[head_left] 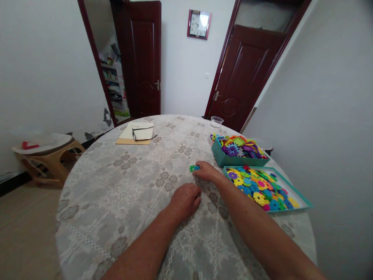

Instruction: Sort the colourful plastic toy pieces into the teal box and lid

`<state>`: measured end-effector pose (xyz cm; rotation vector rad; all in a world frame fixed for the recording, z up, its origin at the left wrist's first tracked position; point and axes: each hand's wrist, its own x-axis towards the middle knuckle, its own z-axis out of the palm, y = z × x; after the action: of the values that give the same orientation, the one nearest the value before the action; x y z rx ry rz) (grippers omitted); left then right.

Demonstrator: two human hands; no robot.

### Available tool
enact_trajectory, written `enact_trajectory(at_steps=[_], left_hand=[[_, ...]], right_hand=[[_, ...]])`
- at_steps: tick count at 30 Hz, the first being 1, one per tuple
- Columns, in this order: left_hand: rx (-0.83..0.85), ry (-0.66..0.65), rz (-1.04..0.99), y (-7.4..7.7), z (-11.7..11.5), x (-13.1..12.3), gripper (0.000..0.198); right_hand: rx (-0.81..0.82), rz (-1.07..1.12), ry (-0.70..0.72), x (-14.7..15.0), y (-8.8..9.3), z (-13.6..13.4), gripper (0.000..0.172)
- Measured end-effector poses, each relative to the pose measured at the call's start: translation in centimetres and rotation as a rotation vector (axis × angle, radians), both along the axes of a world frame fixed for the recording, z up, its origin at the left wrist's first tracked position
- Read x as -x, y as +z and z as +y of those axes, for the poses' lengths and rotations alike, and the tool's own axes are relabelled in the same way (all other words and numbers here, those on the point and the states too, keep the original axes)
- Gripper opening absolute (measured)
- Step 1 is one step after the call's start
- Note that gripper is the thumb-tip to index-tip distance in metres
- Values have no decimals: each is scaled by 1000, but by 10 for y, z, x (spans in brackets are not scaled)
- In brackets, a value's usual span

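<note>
Near edge: both our forearms lie on the table, probably as a steady base for fine finger work.

Left hand is palm down on the cloth at centre, curled closed with knuckles up. We can't tell if anything is inside. It looks parked as a brace just short of the right hand.

Right hand is just beyond it, fingertips closed on a green-blue piece held down against the cloth. The piece sticks out left of the fingers, apart from the stock.

Right of that hand is the tray, with flat coloured gear pieces spread in one layer. We judge that is so single pieces are easy to see and pick.

Behind the tray and touching it is the box, heaped with the same pieces. Both sit on the right-hand side, within easy reach.

Farther out there is a clear cup near the far rim. Glasses lie on a pad far left, well clear of the hands.

Off the table: a stool at left and a clock on the far wall.
</note>
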<state>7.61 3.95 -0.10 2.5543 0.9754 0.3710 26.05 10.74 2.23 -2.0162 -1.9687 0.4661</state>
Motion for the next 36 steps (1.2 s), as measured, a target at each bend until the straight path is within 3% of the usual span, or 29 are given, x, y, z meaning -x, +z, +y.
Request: enact_trajectory(at_steps=[3,7,13,15,17,22,28,32,36], left_hand=[[2,3,-2,0,0,0,14],[-1,-3,-14,0,-1,1,14],[9,10,3,4,-1,0,14],[15,12,10,5,-1,0,14],[18,14,8,5,-1,0,15],[19,17,-9,4,-1,0,14],[27,37,-76,-3,1,2,16],[54,93,-133,-3,0,2,21],[149,218,-189,4,0,-5,28]], right_hand=[[-39,-11,34,-6,14,-25,8],[-131,-42,22,-39,33,-61,13],[-229,-348,-241,-109,39,-110,6],[-285,-416,-326,-123,38,-121,5],[-380,-414,-326,-126,37,-130,6],[-590,-171,-116,-79,26,-142,6],[-553,-19,357,4,-10,-162,9],[-562,26,480,16,-24,-166,5],[-504,49,453,8,-27,-161,4]])
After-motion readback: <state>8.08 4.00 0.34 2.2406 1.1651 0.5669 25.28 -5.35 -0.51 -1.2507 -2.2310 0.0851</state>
